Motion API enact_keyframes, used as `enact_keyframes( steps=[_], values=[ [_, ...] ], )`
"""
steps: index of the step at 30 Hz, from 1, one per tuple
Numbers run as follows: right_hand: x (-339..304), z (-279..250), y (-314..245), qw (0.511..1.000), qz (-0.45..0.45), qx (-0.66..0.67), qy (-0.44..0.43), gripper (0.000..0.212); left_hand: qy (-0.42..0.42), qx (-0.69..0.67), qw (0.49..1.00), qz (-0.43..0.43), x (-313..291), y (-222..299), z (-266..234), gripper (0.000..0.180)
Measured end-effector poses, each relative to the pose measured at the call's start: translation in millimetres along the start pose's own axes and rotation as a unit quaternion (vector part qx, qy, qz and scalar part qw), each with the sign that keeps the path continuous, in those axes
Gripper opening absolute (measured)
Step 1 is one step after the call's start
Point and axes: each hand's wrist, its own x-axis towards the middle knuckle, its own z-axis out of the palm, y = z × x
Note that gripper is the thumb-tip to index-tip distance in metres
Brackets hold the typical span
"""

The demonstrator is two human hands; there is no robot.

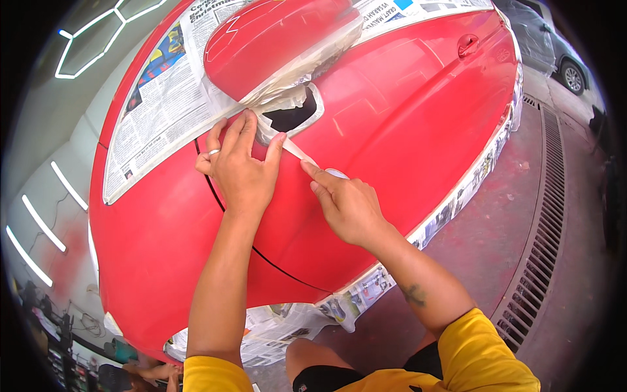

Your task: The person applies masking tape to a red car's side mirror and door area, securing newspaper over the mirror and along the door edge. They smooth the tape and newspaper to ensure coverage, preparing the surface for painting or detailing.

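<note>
Glowing white tubes form hexagons (95, 23) across the pale ceiling (49, 108) of a workshop, while straight light tubes (43, 223) line a white wall (81, 160) at left, marked by a hazy red stain (73, 261). Dark cables (88, 323) hang below, above a cluttered corner (59, 353) in shadow. At right, a long slotted drain grate (547, 228) crosses a grey floor (575, 209) tinged dusty red. Beyond it stands a grey vehicle (578, 51), partly draped in clear plastic sheeting (532, 39).
</note>
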Motion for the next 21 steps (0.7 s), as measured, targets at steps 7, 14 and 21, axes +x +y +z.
enact_keyframes(
  steps=[7,14,21],
  values=[
    [-27,18,-16,1.0,-0.009,0.014,0.022,0.051,0.02,0.002,0.998,-0.061,-7,14,9,0.066],
    [-166,55,1,0.995,-0.054,0.07,-0.054,0.056,0.043,-0.018,0.998,-0.035,-10,2,14,0.068],
    [-183,-3,17,0.979,0.065,0.128,-0.144,0.055,-0.019,0.087,0.996,0.007,1,-3,-6,0.081]
  ],
)
